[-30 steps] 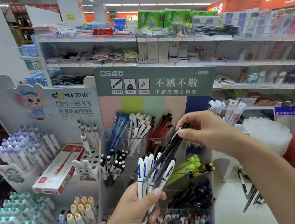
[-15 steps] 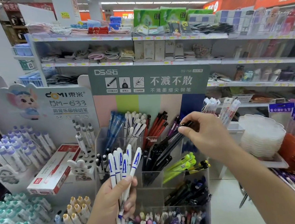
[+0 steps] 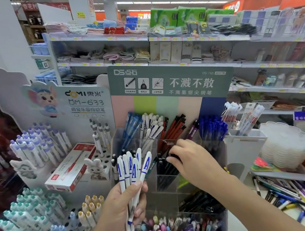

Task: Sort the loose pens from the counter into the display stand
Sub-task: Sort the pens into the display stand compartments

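White blue-lettered pens (image 3: pixel 133 174) gripped by left hand (image 3: pixel 119 210) | right hand (image 3: pixel 192 159) pinches black pens (image 3: pixel 163 167)

Left hand (image 3: pixel 122 206) grips a fanned bunch of white pens (image 3: pixel 132 170) with blue lettering, tips up, in front of the clear display stand (image 3: pixel 172 187). Right hand (image 3: pixel 190 160) reaches into a middle compartment, fingers curled on black pens (image 3: pixel 163 167). Loose pens (image 3: pixel 293 197) lie on the bench at right.

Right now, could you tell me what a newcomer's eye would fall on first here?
Probably the fan of white pens with blue lettering that the left hand holds in a firm grip at centre foreground. Just right of it, the right hand pinches black pens in a clear compartment of the display stand. A heap of loose pens lies on the counter at lower right.
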